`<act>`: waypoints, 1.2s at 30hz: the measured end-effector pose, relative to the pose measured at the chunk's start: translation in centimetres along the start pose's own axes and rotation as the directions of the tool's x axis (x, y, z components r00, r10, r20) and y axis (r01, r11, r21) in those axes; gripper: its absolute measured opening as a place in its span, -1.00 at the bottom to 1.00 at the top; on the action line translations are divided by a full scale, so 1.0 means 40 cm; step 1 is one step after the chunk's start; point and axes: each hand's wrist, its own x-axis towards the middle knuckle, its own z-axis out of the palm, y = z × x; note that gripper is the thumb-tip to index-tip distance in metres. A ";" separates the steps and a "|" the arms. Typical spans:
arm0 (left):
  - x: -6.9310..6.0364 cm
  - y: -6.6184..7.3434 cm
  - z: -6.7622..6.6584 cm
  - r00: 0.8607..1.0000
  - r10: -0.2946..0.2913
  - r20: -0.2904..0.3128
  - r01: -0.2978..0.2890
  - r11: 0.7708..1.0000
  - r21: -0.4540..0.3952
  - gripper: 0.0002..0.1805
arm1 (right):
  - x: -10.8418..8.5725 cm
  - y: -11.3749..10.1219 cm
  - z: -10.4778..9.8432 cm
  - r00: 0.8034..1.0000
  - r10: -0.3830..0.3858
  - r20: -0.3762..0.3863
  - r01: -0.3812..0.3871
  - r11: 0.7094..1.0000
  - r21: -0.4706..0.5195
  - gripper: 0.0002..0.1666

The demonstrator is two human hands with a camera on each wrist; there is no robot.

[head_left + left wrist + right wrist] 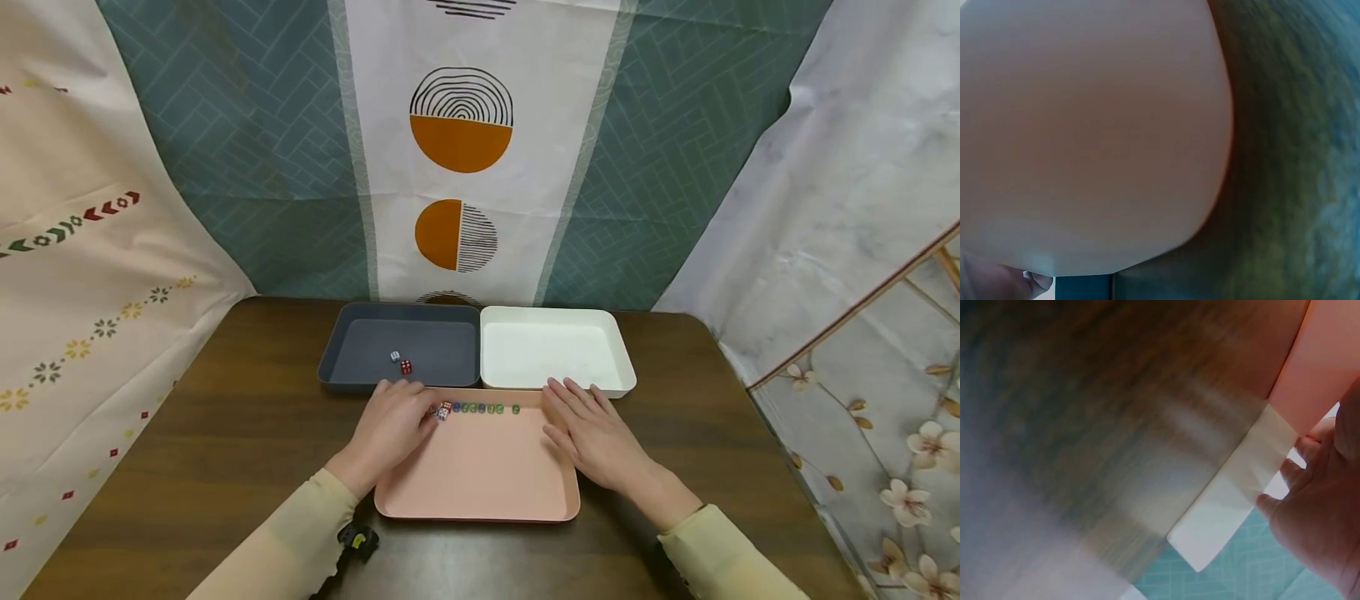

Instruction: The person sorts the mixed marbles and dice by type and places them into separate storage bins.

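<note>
In the head view a pink tray (480, 467) lies on the table in front of the person. Along its back wall runs a row of small green and blue glass-like pieces (482, 408), one standing a little apart at the right. Red and white dice (444, 410) sit at the row's left end. Over the back left corner is the left hand (392, 429), fingers bent beside the dice; its fingertips are partly hidden. The right hand (596, 437) rests with straight fingers over the back right corner, fingertips reaching the white tray (555, 346).
A dark grey tray (367, 342) behind holds a white die (395, 356) and a red die (406, 367). It stands beside the white tray. A small black object (358, 540) is by the left sleeve. Patterned cloth (270, 125) hangs behind the wooden table (247, 433).
</note>
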 end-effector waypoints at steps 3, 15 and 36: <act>0.005 -0.004 0.002 0.999 0.022 -0.024 -0.022 0.999 0.027 -0.74 | 0.002 0.003 -0.001 1.000 0.013 0.004 -0.013 1.000 0.006 -0.20; 0.014 -0.012 -0.001 0.998 0.060 -0.035 -0.056 0.995 0.088 -0.77 | 0.009 0.009 0.003 1.000 0.014 0.002 -0.014 1.000 -0.002 -0.16; 0.000 -0.037 -0.037 0.992 0.022 -0.121 -0.025 0.999 -0.024 -0.79 | 0.004 0.004 0.006 1.000 0.004 0.012 -0.004 1.000 -0.002 -0.18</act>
